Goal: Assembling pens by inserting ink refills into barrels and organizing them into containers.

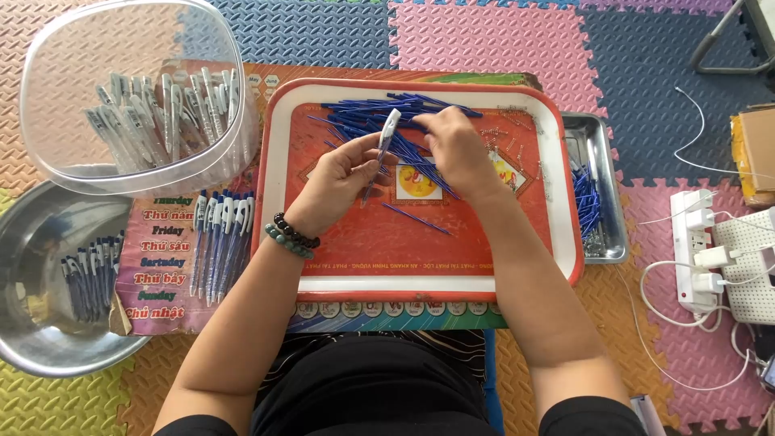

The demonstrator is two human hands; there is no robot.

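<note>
Foam puzzle mats (500,36) in pink, blue, orange and yellow cover the floor where you sit, and a printed calendar sheet (161,242) lies spread across them under your work. On that sheet rests your red tray with a white rim (420,287), directly in front of you. To your left stands a clear plastic tub (56,89) tilted toward you, holding grey-and-white pen barrels (161,109); below it sits a round steel bowl (32,339) with a small cluster of finished pens inside. To your right, tucked against the tray's edge, is a small steel tray (607,202) with more blue refills in it, and farther right a white power strip (696,250) with plugs and cables.

Along the tray's far side lies a heap of blue pen refills (363,121). A row of assembled blue-and-white pens (222,242) lies on the calendar, just beside the tray's left rim.

Your left hand (335,182), with bead bracelets at the wrist, is curled closed around a grey-white pen barrel (387,133), held upright over the tray's middle. Your right hand (456,149) is bent over the heap, fingertips pinched onto a refill there. One loose refill (416,218) lies apart, nearer to you.
</note>
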